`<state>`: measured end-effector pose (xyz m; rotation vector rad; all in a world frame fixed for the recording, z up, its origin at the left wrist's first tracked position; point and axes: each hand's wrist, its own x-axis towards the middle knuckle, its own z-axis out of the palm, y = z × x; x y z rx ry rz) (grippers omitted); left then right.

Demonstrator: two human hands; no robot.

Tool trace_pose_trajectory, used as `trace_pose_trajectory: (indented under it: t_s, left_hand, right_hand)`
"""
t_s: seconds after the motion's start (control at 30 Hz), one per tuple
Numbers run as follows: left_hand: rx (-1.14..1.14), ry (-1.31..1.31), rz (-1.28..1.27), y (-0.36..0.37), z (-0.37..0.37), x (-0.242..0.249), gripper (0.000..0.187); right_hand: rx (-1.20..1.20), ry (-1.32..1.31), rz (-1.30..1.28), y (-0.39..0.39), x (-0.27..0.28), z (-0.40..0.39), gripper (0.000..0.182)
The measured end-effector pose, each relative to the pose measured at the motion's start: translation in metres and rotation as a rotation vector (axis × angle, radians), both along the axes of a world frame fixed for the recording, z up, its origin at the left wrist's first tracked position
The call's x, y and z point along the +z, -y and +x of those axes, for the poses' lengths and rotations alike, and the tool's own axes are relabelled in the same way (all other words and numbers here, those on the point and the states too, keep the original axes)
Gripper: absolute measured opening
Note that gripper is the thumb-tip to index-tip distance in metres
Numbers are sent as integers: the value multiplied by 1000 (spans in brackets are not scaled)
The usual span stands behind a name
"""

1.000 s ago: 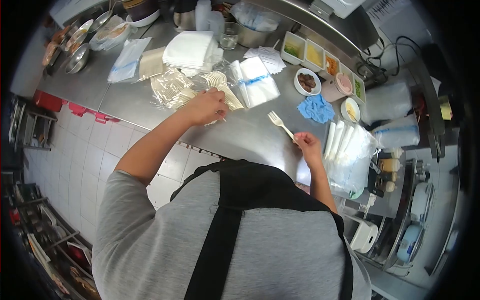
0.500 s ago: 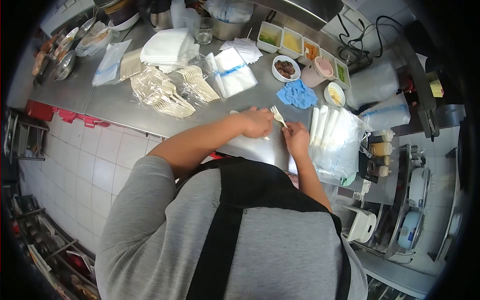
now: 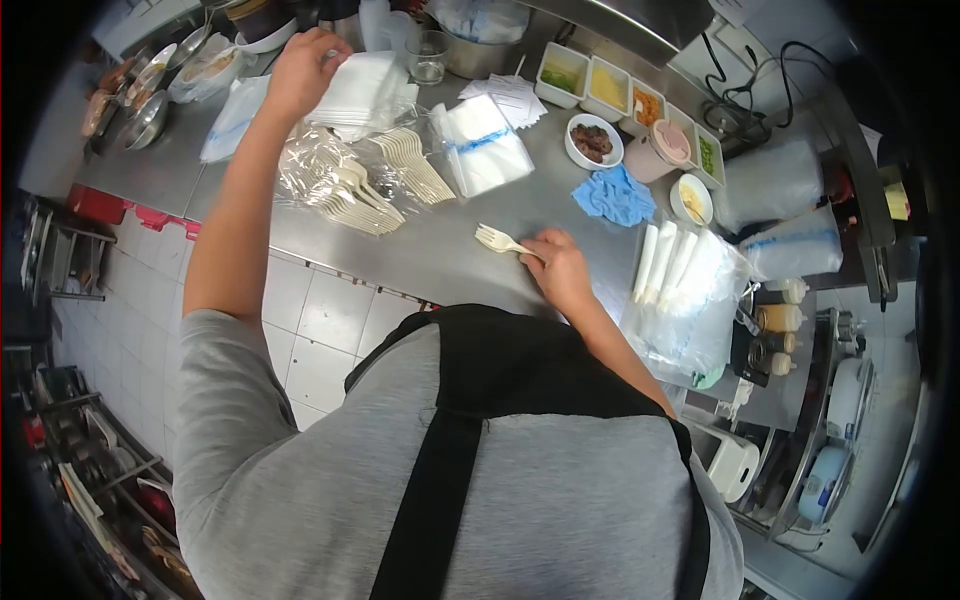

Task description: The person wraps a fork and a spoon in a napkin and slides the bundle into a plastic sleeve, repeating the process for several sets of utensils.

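Observation:
My right hand [image 3: 562, 268] pinches the handle end of pale plastic cutlery, with a fork [image 3: 495, 240] on top, its tines pointing left over the steel counter [image 3: 440, 260]. At the upper left my left hand [image 3: 306, 72] is over the edge of a stack of white napkins [image 3: 358, 92], fingers bent; whether it grips one is not clear. Below the stack lie clear bags with many pale spoons [image 3: 345, 190] and forks [image 3: 412, 160]. A white packet with a blue stripe [image 3: 482, 146] sits right of them.
Rolled white napkin packs [image 3: 665, 262] lie on plastic at the right. Behind are a blue cloth [image 3: 614, 194], a bowl of dark meat [image 3: 593, 142], a small bowl [image 3: 691, 199], food tubs [image 3: 604, 88] and a glass [image 3: 428, 58]. Metal bowls [image 3: 146, 121] stand at the far left.
My left hand has left the spot near my right hand and reached up and left to the napkin stack. My right hand has shifted left, and the fork now points left.

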<state>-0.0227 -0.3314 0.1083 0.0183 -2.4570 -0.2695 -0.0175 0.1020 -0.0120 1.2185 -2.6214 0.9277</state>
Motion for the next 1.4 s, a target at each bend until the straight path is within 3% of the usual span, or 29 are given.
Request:
trace_pose_trajectory:
  t_s: [0.1, 0.2, 0.43, 0.53, 0.73, 1.03, 1.13, 1.23, 1.33, 1.4]
  left_hand:
    - [-26, 201, -15, 31, -5, -8, 21]
    - [-226, 338, -71, 40, -11, -30, 29]
    - [-208, 665, 81, 53, -27, -41, 32]
    - [-289, 672, 205, 71, -34, -51, 31]
    - [-243, 725, 97, 54, -22, -34, 24]
    - [-239, 721, 287, 68, -27, -41, 8]
    - [-209, 557, 126, 67, -32, -46, 10]
    - [-130, 233, 90, -5, -29, -11, 15]
    - [-343, 203, 88, -101, -26, -17, 18]
    - [-531, 209, 64, -166, -11, -49, 21]
  right_hand:
    - [20, -22, 49, 1, -5, -6, 17]
    - [43, -29, 79, 0, -4, -10, 15]
    - [-3, 14, 90, -7, -6, -14, 14]
    - [-15, 25, 74, -6, -8, -14, 15]
    - [-22, 17, 61, -7, -7, -14, 14]
    - [-14, 57, 63, -7, -2, -14, 14]
    - [-56, 108, 57, -11, -3, -15, 15]
    - [-189, 193, 22, -29, -4, -20, 16]
    - [-346, 192, -13, -53, 11, -24, 16]
    - [-461, 173, -6, -68, 27, -28, 16]
